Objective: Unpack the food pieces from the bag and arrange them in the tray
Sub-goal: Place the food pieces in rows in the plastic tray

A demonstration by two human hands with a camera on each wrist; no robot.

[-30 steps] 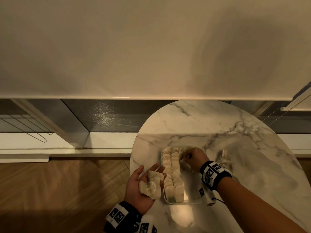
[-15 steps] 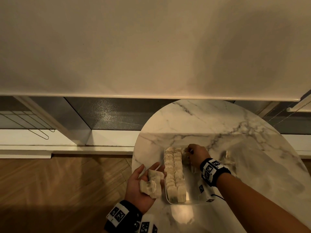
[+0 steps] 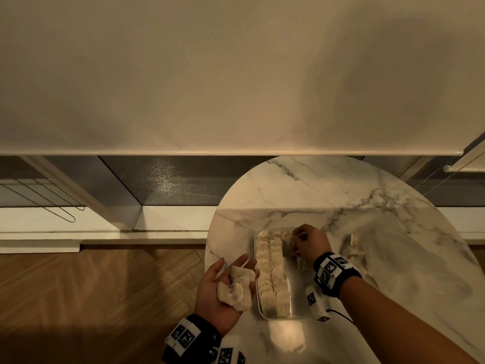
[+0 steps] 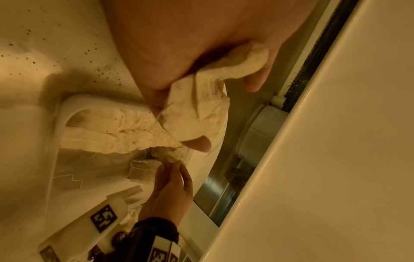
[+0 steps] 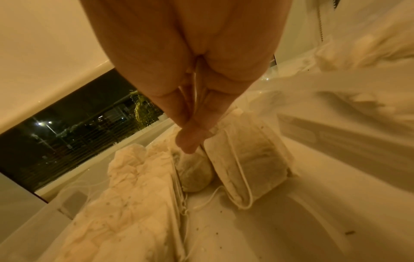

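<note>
Left hand [image 3: 212, 292] open-palmed under food pieces [image 3: 237, 287]; right hand [image 3: 311, 244] in a fingertip pinch on 1 piece [image 4: 164, 152] in the tray [image 3: 299, 290].

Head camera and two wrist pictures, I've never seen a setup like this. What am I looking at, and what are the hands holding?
No machine here: a person wears one camera on the head and one on each wrist. The head view looks down on a marble table with a clear tray holding two rows of small pale pouches. The left hand, palm up beside the tray, carries spare pouches. The right hand pinches one pouch at the tray's far end; its wrist view shows that close up.
</note>
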